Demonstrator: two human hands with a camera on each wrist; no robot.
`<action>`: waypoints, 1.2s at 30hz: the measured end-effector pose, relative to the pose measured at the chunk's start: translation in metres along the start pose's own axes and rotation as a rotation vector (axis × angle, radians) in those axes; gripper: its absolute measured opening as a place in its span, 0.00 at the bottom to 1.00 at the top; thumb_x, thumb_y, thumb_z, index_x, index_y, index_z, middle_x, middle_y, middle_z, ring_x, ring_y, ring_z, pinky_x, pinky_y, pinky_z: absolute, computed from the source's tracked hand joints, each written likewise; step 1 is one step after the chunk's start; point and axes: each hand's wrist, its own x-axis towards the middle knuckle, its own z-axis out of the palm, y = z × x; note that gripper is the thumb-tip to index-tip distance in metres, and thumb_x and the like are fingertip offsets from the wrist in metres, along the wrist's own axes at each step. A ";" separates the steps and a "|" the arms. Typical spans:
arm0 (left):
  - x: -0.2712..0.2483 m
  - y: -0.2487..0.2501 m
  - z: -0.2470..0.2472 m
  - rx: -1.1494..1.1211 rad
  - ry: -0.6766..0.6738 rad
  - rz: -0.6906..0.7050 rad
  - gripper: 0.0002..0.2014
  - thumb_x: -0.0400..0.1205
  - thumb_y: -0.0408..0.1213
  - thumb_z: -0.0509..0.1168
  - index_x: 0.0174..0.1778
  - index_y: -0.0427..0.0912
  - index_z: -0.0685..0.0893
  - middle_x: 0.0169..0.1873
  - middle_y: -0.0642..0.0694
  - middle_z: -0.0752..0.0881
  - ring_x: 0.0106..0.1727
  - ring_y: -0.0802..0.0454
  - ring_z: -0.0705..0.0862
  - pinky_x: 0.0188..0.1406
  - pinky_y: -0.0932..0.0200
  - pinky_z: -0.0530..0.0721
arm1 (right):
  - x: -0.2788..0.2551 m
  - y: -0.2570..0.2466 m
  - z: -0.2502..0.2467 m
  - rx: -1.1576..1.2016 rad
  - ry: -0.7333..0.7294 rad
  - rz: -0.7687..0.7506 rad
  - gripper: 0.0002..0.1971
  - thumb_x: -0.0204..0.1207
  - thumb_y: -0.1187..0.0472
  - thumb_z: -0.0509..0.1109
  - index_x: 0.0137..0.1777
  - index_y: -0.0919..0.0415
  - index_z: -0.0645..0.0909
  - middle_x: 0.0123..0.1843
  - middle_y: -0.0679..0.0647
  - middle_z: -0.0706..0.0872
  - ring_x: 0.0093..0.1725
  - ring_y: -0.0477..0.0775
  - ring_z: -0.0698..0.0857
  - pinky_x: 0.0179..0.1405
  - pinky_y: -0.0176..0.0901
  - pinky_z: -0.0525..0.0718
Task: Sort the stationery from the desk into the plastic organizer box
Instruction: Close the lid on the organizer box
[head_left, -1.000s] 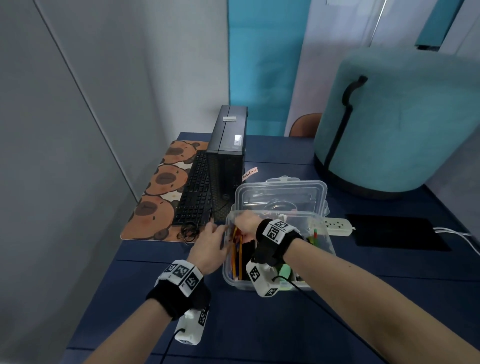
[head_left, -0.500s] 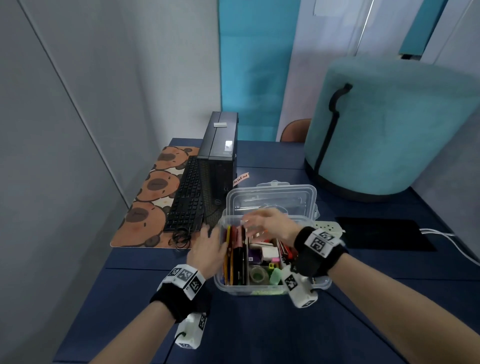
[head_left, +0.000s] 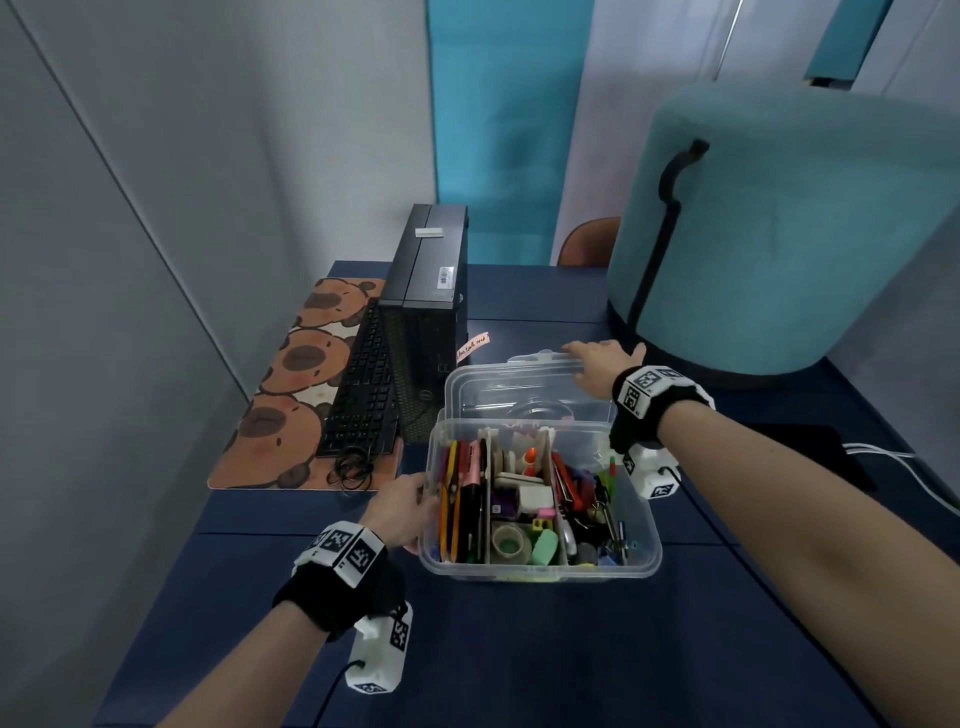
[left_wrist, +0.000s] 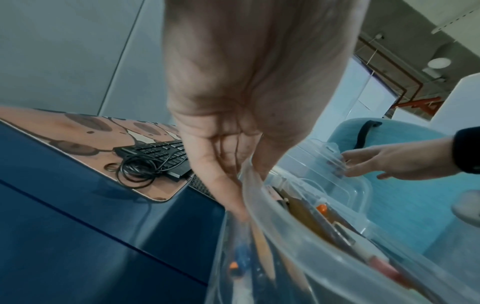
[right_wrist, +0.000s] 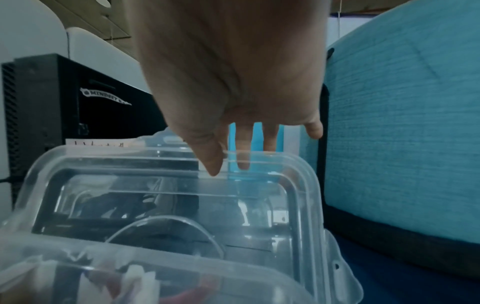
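Head view, organizer box (head_left: 540, 564): we see the clear plastic box standing upright on the dark blue tabletop (head_left: 519, 649), near its middle, with its long axis running from us toward the far wall.
Contents: wooden dividers (head_left: 546, 467) cut the box into lengthwise lanes; pencils and pens (head_left: 451, 509) lie in the left lane with their long axes along the box, a tape roll (head_left: 509, 543) and a green eraser (head_left: 545, 548) sit in the middle lane at the near end, and clips and small tools fill the right lane.
Lid (head_left: 524, 387): we find the clear lid lying flat just beyond the box, touching its far edge.
Left hands entry: our left hand (head_left: 400, 512) rests against the left wall of the box; in the left wrist view its thumb (left_wrist: 262, 164) goes over the rim while straight fingers (left_wrist: 221, 181) lie along the outside.
Right hands entry: our right hand (head_left: 597, 366) reaches over the far right corner of the lid, fingers (right_wrist: 215, 162) extended and spread, tips at the lid's far rim (right_wrist: 259, 158); we cannot tell whether they grip it.
Left of box: black computer case (head_left: 426, 312), keyboard (head_left: 363, 389), patterned mat (head_left: 291, 405).
Right of box: teal round stool (head_left: 805, 223), standing well apart at the far right.
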 end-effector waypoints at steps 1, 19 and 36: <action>0.000 -0.001 0.002 0.001 0.002 -0.005 0.12 0.84 0.38 0.59 0.61 0.50 0.81 0.50 0.43 0.89 0.51 0.46 0.88 0.51 0.51 0.87 | 0.001 -0.001 0.003 -0.010 -0.001 0.008 0.24 0.80 0.63 0.59 0.76 0.48 0.67 0.73 0.53 0.76 0.76 0.61 0.68 0.76 0.74 0.52; -0.025 0.005 0.010 -0.197 -0.026 0.007 0.15 0.88 0.40 0.55 0.68 0.45 0.79 0.51 0.38 0.88 0.49 0.44 0.88 0.46 0.49 0.89 | -0.128 0.046 0.006 0.483 0.728 -0.132 0.08 0.77 0.60 0.72 0.53 0.51 0.88 0.46 0.49 0.82 0.50 0.56 0.82 0.63 0.65 0.75; -0.054 0.010 0.019 -0.815 0.058 -0.205 0.26 0.78 0.48 0.71 0.64 0.32 0.79 0.55 0.34 0.86 0.48 0.44 0.88 0.26 0.61 0.87 | -0.215 0.023 0.128 0.246 0.383 -0.402 0.09 0.74 0.67 0.72 0.47 0.51 0.80 0.60 0.50 0.78 0.68 0.54 0.77 0.77 0.76 0.53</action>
